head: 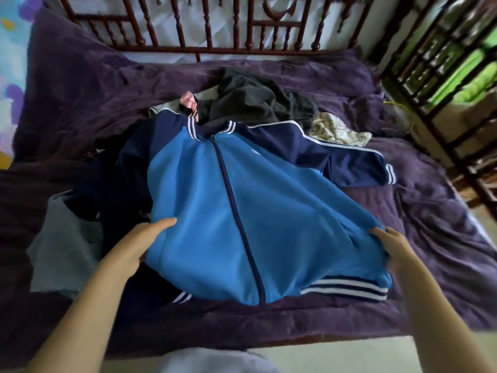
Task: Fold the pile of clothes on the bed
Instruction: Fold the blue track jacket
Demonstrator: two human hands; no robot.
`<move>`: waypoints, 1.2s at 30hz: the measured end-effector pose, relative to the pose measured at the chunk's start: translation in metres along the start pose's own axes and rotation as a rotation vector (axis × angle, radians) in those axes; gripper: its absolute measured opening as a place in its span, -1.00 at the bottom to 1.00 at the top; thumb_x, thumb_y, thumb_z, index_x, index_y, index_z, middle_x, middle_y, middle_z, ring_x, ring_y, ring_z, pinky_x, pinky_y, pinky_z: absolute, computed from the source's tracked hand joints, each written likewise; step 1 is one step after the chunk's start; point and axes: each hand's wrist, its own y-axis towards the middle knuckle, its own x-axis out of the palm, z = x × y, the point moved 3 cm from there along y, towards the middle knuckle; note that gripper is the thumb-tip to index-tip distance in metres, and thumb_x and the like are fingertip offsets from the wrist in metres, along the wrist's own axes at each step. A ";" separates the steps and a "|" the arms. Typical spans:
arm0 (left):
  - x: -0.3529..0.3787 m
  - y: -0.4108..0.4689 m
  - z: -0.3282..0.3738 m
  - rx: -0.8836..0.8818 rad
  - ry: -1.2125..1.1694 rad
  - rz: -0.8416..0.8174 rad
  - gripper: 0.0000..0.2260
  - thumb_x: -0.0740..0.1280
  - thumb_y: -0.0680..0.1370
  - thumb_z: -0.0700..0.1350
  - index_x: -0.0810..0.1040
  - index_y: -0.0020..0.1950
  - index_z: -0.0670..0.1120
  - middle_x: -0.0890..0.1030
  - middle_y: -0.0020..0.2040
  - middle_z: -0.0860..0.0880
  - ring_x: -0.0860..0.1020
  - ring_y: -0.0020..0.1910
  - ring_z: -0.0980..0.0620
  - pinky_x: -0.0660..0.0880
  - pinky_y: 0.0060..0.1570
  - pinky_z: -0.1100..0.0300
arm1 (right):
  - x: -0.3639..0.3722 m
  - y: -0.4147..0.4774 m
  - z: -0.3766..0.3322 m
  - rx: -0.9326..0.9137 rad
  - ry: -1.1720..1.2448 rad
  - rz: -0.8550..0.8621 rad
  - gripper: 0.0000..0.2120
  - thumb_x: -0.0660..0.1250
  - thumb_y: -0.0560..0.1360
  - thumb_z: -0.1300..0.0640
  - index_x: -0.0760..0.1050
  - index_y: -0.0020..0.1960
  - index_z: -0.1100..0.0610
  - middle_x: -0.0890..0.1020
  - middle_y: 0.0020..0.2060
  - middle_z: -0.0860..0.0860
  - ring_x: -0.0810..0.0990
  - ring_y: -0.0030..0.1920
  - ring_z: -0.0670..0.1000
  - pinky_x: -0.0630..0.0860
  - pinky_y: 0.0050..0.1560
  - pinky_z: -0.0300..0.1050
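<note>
A blue zip jacket [269,211] with navy sleeves and white-striped cuffs lies front up on the purple bedspread [443,238]. My left hand [139,243] grips its left side edge, thumb on top and fingers tucked under the fabric. My right hand [392,249] grips the right side edge near the striped hem. The jacket's right sleeve [349,160] stretches out to the right. Behind it sits a pile of clothes: a dark grey garment [255,103], a pink piece [189,102] and a cream patterned cloth [338,130].
Dark navy clothes [126,170] and a pale blue-grey garment [61,243] lie at the left, partly under the jacket. A dark wooden headboard [209,25] runs along the far side. A wooden railing [443,90] stands at the right. The floor [349,354] shows below the bed edge.
</note>
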 end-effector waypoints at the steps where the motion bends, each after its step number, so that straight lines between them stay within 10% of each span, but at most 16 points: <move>1: -0.002 0.000 -0.012 -0.058 0.023 -0.021 -0.90 0.34 0.52 -0.08 0.59 -0.04 -0.08 0.65 -0.13 -0.08 0.59 -0.11 -0.07 0.48 -0.06 0.13 | -0.012 -0.005 0.014 0.059 -0.037 0.033 -0.97 0.30 0.51 0.26 0.48 -0.09 0.23 0.60 -0.48 0.07 0.58 -0.43 0.06 0.54 -0.52 -0.20; 7: 0.021 0.000 -0.110 -0.192 0.036 -0.193 -0.62 0.52 0.28 -0.20 0.55 0.06 -0.14 0.62 0.08 -0.15 0.57 -0.05 -0.04 0.46 -0.04 0.14 | -0.008 -0.039 0.099 0.318 -0.438 -0.229 -0.76 0.48 0.31 0.33 0.55 -0.06 0.40 0.64 -0.21 0.25 0.61 -0.27 0.15 0.60 -0.13 0.08; 13: 0.022 -0.003 -0.134 -0.019 1.016 -0.116 -0.39 0.41 0.38 -0.09 0.31 0.39 -0.15 0.44 0.31 -0.14 0.42 0.28 -0.15 0.36 0.23 0.15 | -0.004 -0.040 0.106 0.156 -0.751 -0.068 -0.81 0.36 0.41 0.31 0.43 -0.35 0.26 0.39 -0.46 0.04 0.34 -0.43 0.01 0.27 -0.41 -0.13; 19: 0.019 -0.030 -0.119 -0.036 0.098 -0.038 -0.71 0.39 0.43 -0.34 0.51 0.11 -0.12 0.61 -0.01 -0.13 0.56 -0.09 -0.07 0.48 -0.13 0.12 | -0.041 -0.021 0.080 -0.065 -0.751 -0.005 -0.92 0.28 0.50 0.32 0.46 -0.08 0.37 0.51 -0.30 0.14 0.45 -0.31 0.06 0.47 -0.29 -0.18; 26: 0.018 -0.021 -0.199 -0.330 0.789 0.245 -0.16 0.49 0.36 0.08 0.10 0.46 -0.13 0.38 0.33 -0.26 0.41 0.27 -0.25 0.40 0.22 0.01 | -0.041 -0.031 0.099 -0.009 -1.224 0.039 -0.43 0.24 0.51 0.11 0.12 0.47 0.07 0.38 0.32 0.21 0.34 0.31 0.24 0.34 0.23 0.09; 36: 0.019 -0.016 -0.204 -0.322 0.718 0.177 -0.16 0.38 0.44 0.07 -0.07 0.54 -0.04 0.26 0.45 -0.18 0.33 0.36 -0.20 0.35 0.29 0.01 | 0.115 -0.083 0.123 -0.358 -1.537 -0.610 -0.38 0.19 0.55 0.04 -0.02 0.52 -0.08 0.10 0.48 0.09 0.13 0.46 0.13 0.27 0.35 0.01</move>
